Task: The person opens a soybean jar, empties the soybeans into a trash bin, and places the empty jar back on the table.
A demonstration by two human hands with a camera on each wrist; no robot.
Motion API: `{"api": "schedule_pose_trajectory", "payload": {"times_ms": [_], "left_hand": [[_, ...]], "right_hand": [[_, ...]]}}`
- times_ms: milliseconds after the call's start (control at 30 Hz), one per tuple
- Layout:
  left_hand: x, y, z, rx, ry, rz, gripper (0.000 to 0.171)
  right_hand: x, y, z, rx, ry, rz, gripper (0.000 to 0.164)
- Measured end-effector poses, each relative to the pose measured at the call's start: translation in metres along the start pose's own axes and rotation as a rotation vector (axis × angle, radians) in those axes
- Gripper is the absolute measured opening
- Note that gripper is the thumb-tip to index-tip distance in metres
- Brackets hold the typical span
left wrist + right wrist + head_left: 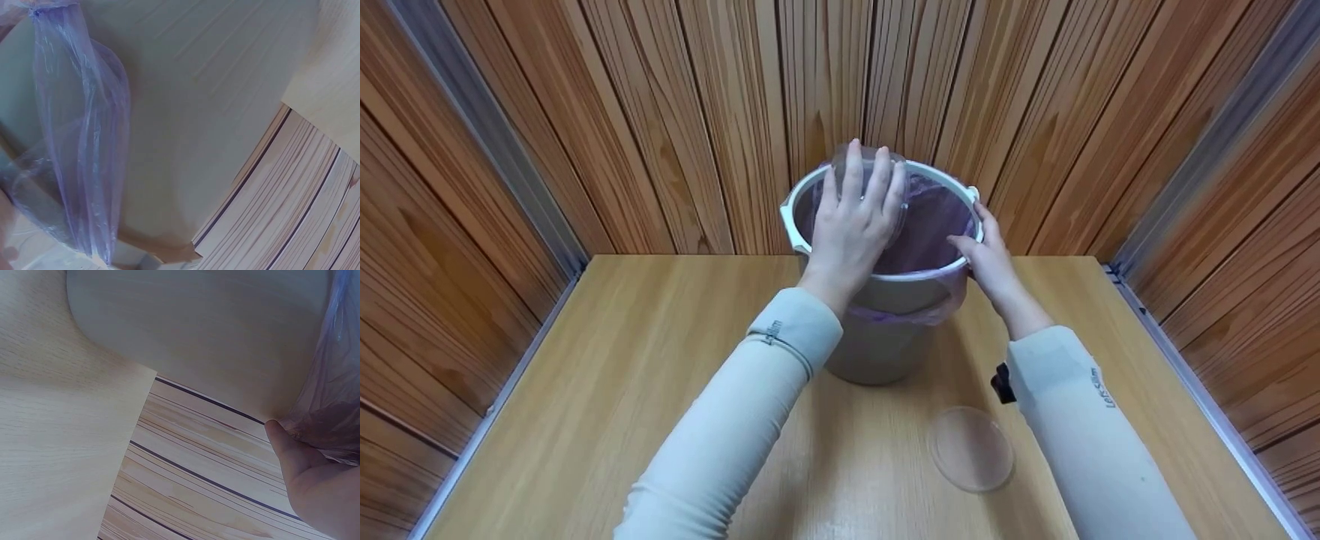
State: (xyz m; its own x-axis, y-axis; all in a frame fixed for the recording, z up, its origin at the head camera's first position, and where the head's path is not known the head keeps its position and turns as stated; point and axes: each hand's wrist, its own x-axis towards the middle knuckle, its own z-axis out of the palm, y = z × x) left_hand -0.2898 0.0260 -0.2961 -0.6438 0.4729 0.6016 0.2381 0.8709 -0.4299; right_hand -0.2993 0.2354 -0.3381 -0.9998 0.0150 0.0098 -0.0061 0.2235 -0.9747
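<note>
A grey trash bin [877, 352] with a white rim stands on the table, lined with a thin purple bag [934, 225] folded over its edge. Over the bin's mouth, my left hand [855, 217] holds a clear plastic container [898, 217], fingers spread across it and the thumb hidden. My right hand [997, 262] grips the bin's rim at the right, thumb on the inner side and fingers outside. In the left wrist view the bag's overhang [84, 129] hangs along the bin wall. The right wrist view has my right hand [315, 484] beside the bag.
A round clear lid [973, 450] lies flat on the wooden table [660, 360], in front of the bin and near my right forearm. Wood-panelled walls [720, 112] close off the back and both sides, right behind the bin.
</note>
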Motion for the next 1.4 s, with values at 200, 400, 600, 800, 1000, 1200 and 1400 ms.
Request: {"api": "schedule_pose_trajectory", "payload": {"times_ms": [200, 400, 600, 800, 1000, 1200, 1400], "left_hand": [[0.001, 0.003, 0.002, 0.037, 0.058, 0.011, 0.054], [0.002, 0.004, 0.003, 0.056, 0.124, 0.015, 0.05], [0.001, 0.002, 0.005, 0.024, 0.131, 0.02, 0.055], [0.001, 0.0, 0.005, 0.01, 0.119, 0.04, 0.06], [0.0, -0.002, 0.006, -0.036, 0.131, 0.034, 0.058], [-0.004, -0.005, 0.011, -0.162, 0.157, -0.044, 0.06], [-0.009, -0.01, 0.017, -0.294, 0.133, -0.113, 0.095]], "right_hand": [[0.0, -0.001, 0.0, 0.014, 0.009, 0.0, 0.08], [0.0, 0.0, 0.0, 0.006, 0.005, -0.002, 0.08], [0.001, 0.001, 0.0, 0.021, 0.007, -0.008, 0.08], [0.001, 0.0, 0.0, 0.026, 0.003, -0.011, 0.08], [0.001, 0.0, 0.0, 0.034, 0.004, -0.01, 0.08], [0.002, 0.001, 0.0, 0.045, 0.002, -0.009, 0.079], [0.001, 0.001, 0.002, 0.049, 0.003, -0.011, 0.079]]}}
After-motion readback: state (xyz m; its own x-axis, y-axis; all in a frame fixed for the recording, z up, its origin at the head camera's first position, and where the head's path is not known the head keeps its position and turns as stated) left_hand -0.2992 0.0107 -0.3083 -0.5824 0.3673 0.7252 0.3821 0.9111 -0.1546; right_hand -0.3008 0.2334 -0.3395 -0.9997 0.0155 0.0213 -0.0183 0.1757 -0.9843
